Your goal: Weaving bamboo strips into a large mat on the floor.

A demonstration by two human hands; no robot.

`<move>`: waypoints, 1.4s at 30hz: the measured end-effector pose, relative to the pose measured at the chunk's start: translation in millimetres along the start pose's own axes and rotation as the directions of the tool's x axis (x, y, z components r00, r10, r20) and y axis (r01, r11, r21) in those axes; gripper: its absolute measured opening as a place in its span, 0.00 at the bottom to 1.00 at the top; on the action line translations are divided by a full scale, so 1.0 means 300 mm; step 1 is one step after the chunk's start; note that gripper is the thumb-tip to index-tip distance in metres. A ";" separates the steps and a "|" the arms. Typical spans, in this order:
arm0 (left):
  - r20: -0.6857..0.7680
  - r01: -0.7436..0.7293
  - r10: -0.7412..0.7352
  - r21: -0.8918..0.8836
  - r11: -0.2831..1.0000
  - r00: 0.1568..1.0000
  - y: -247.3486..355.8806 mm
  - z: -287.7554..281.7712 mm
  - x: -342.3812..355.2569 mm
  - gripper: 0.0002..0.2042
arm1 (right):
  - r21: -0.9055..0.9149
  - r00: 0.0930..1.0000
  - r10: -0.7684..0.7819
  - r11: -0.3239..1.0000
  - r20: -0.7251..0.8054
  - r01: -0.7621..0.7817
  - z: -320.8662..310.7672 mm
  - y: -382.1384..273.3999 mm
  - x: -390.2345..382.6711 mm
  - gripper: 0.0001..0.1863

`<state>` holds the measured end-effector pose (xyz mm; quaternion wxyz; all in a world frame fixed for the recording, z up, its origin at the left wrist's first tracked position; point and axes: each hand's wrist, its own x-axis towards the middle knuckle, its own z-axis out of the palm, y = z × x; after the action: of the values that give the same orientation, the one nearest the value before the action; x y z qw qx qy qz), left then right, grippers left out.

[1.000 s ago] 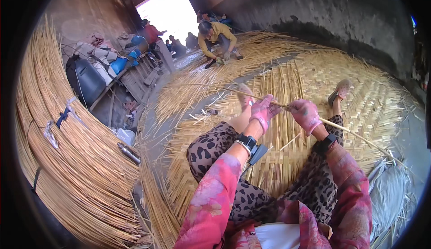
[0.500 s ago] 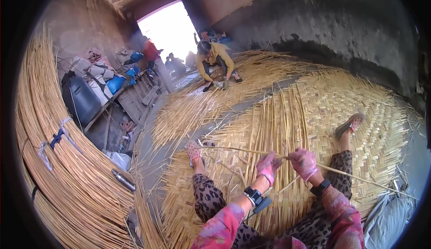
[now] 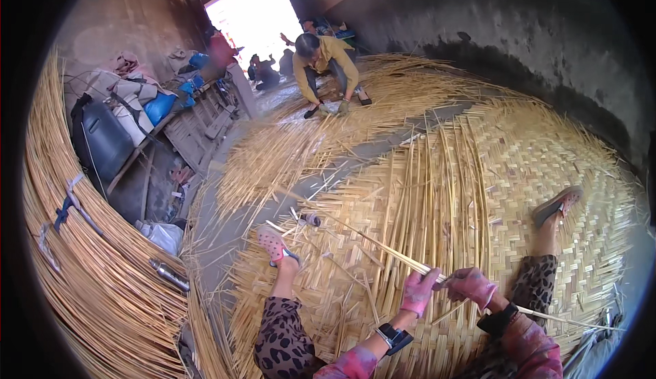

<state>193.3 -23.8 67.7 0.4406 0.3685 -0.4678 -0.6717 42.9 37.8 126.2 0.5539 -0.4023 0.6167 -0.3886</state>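
Note:
Both my hands wear pink gloves and sit close together, low and right of the middle. My left hand [image 3: 418,293] is closed round a long split reed [image 3: 383,247], which runs up and left toward the floor. Right beside it, my right hand [image 3: 473,288] pinches the same reed, whose other end slants off to the lower right. Below the hands lies a woven reed mat [image 3: 547,167], with several loose long reeds [image 3: 437,194] lying lengthwise across it. My legs are spread on either side, my feet in pink dotted shoes [image 3: 273,244] on the mat.
Tall bundles of reeds [image 3: 102,276] tied with cloth fill the left, a metal flask [image 3: 169,274] lying on them. Ahead, a co-worker [image 3: 324,72] in yellow bends over spread reeds [image 3: 294,160]. A cluttered bench [image 3: 154,136] and a dark plastic container [image 3: 102,140] stand behind the bundles.
My hands have moved lower and closer together along the reed. The reed now slopes more steeply and looks split toward its far end. The whole view has shifted slightly.

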 end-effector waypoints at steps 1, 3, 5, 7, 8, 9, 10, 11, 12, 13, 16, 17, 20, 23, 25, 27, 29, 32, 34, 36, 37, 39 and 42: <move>-0.063 -0.054 0.064 0.140 0.989 0.996 0.005 -0.007 -0.001 0.08 | 0.003 1.000 0.004 1.000 0.002 -0.004 0.017 0.015 0.014 0.10; -0.084 -0.099 0.108 0.105 0.990 0.991 0.001 -0.028 -0.001 0.08 | -0.161 0.982 -0.133 0.981 -0.135 0.110 0.061 0.028 0.019 0.10; -0.136 -0.218 0.222 0.049 0.975 0.965 0.004 -0.040 -0.012 0.07 | -0.150 0.987 -0.090 0.986 -0.133 0.070 0.068 0.020 0.006 0.09; -0.178 -0.243 0.239 -0.002 0.970 0.954 0.007 -0.060 -0.005 0.07 | -0.273 0.978 -0.182 0.951 -0.103 0.148 0.069 0.020 -0.011 0.10; -0.200 -0.176 0.157 -0.083 0.981 0.967 0.035 -0.069 -0.003 0.06 | -0.252 0.978 -0.182 0.956 -0.102 0.151 0.055 0.004 -0.037 0.10; -0.212 -0.114 0.078 -0.165 0.980 0.974 0.065 -0.079 0.002 0.06 | -0.255 0.977 -0.186 0.955 -0.108 0.153 0.042 0.001 -0.055 0.10; -0.215 -0.154 0.110 -0.199 0.968 0.970 0.077 -0.085 0.008 0.07 | -0.304 0.978 -0.164 0.945 -0.126 0.119 0.022 0.006 -0.075 0.10; -0.215 -0.158 0.113 -0.203 0.966 0.970 0.092 -0.098 0.017 0.07 | -0.352 0.980 -0.144 0.932 -0.139 0.087 0.011 0.006 -0.088 0.10; -0.257 -0.164 0.109 -0.204 0.965 0.960 0.101 -0.109 0.025 0.07 | -0.382 0.973 -0.156 0.921 -0.170 0.081 0.003 0.003 -0.114 0.09; -0.298 -0.167 0.100 -0.207 0.964 0.949 0.107 -0.118 0.039 0.07 | -0.386 0.973 -0.152 0.919 -0.172 0.075 -0.008 0.004 -0.122 0.09; -0.333 -0.215 0.158 -0.141 0.966 0.930 0.085 -0.214 0.090 0.07 | -0.500 0.926 -0.332 0.842 -0.181 0.204 -0.034 -0.003 -0.185 0.08; -0.337 -0.234 0.166 -0.173 0.957 0.927 0.105 -0.204 0.080 0.07 | -0.475 0.935 -0.307 0.859 -0.179 0.191 -0.055 -0.028 -0.221 0.09; -0.363 -0.234 0.162 -0.163 0.959 0.918 0.170 -0.194 0.085 0.10 | -0.556 0.910 -0.355 0.810 -0.214 0.185 -0.111 -0.006 -0.253 0.08; -0.404 -0.236 0.135 -0.210 0.949 0.905 0.160 -0.212 0.092 0.10 | -0.668 0.894 -0.389 0.729 -0.222 0.152 -0.153 0.002 -0.270 0.08; -0.414 -0.261 0.161 -0.196 0.945 0.896 0.134 -0.299 0.103 0.10 | -0.626 0.901 -0.350 0.770 -0.254 0.123 -0.171 -0.001 -0.299 0.08; -0.415 -0.287 0.188 -0.189 0.939 0.890 0.129 -0.333 0.105 0.10 | -0.633 0.885 -0.355 0.768 -0.302 0.092 -0.203 0.017 -0.331 0.07; -0.491 -0.284 0.173 -0.161 0.945 0.854 0.125 -0.365 0.099 0.11 | -0.665 0.878 -0.362 0.744 -0.312 0.071 -0.231 0.037 -0.341 0.06; -0.489 -0.272 0.176 -0.132 0.953 0.854 0.092 -0.383 0.092 0.11 | -0.718 0.850 -0.430 0.690 -0.305 0.091 -0.262 0.073 -0.334 0.06; -0.506 -0.270 0.184 -0.103 0.957 0.843 0.074 -0.368 0.090 0.12 | -0.724 0.840 -0.452 0.681 -0.300 0.108 -0.278 0.086 -0.329 0.06; -0.518 -0.243 0.138 -0.140 0.960 0.844 0.073 -0.369 0.092 0.12 | -0.741 0.842 -0.445 0.666 -0.304 0.084 -0.264 0.083 -0.325 0.06; -0.524 -0.221 0.096 -0.182 0.958 0.847 0.074 -0.370 0.095 0.12 | -0.761 0.840 -0.445 0.646 -0.311 0.061 -0.260 0.083 -0.321 0.06; -0.532 -0.175 0.041 -0.204 0.963 0.846 0.096 -0.353 0.105 0.12 | -0.779 0.842 -0.438 0.626 -0.315 0.034 -0.265 0.090 -0.317 0.05; -0.553 -0.161 -0.009 -0.259 0.952 0.833 0.109 -0.356 0.122 0.13 | -0.808 0.792 -0.496 0.589 -0.357 0.004 -0.318 0.119 -0.315 0.05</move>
<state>285.8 -96.1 64.8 0.6324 0.4561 -0.2309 -0.5819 -48.4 142.1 136.4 0.0606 -0.5569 0.7862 -0.2609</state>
